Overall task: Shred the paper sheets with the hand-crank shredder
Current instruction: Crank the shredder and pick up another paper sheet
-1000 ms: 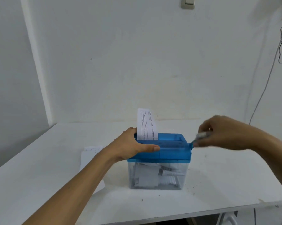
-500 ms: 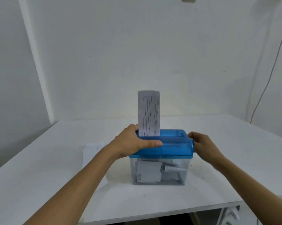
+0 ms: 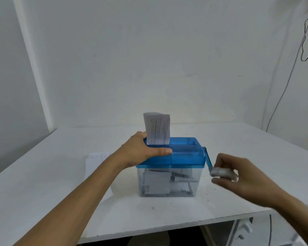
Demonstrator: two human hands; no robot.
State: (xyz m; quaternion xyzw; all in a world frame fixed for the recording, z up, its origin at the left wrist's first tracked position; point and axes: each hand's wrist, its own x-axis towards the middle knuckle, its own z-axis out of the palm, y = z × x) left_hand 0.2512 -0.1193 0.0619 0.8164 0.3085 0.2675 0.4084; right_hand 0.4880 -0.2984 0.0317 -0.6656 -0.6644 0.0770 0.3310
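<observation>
Rotation is the change: our right hand (image 3: 245, 178), fingers curled round the pale cylindrical knob (image 3: 220, 172), has swung the blue crank arm (image 3: 207, 158) from high to pointing down toward us (the cutters should be turning). Our left hand (image 3: 142, 151) grips the translucent blue shredder lid (image 3: 185, 155) on the white table (image 3: 238, 139). The lined white paper sheet (image 3: 156, 129) stands upright in its slot, long axis vertical.

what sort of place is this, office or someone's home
Likely a plain home or small-office workroom, not certain: a white table set in a corner of white walls, a loose cable hanging down the right wall, and a hand-crank shredder with spare paper sheets beside it.
</observation>
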